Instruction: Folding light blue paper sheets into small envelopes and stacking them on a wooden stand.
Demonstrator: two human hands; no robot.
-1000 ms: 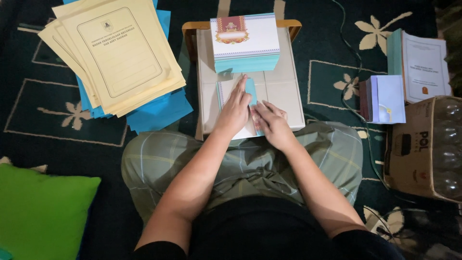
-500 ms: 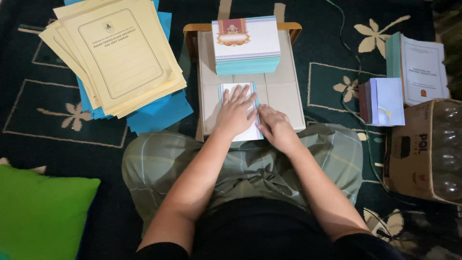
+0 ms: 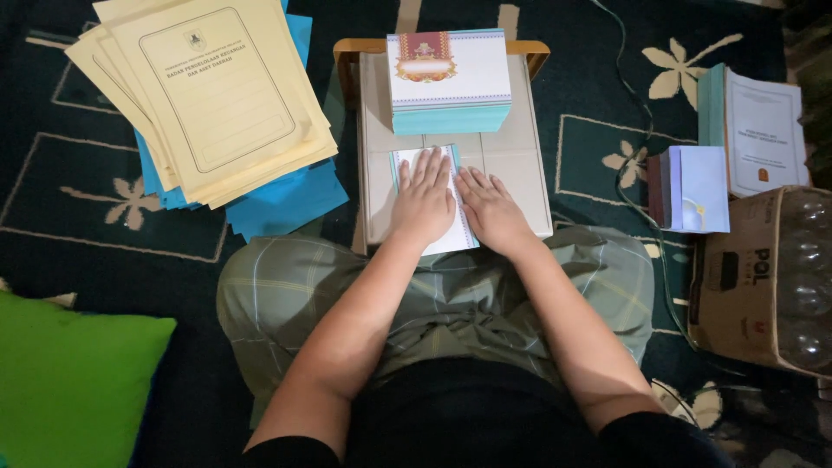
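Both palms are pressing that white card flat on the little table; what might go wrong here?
The white card overhangs the small table's near edge, so pressure from the left hand and right hand might crease it. The stack of cards sits close ahead; a forward slip may nudge it.

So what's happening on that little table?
A person sits cross-legged on a patterned carpet with a low table over the lap. Both hands lie flat on a white card with a teal edge: the left hand on it, the right hand at its right edge. Behind it stands a stack of similar cards. Yellow folders lie to the left on blue sheets.
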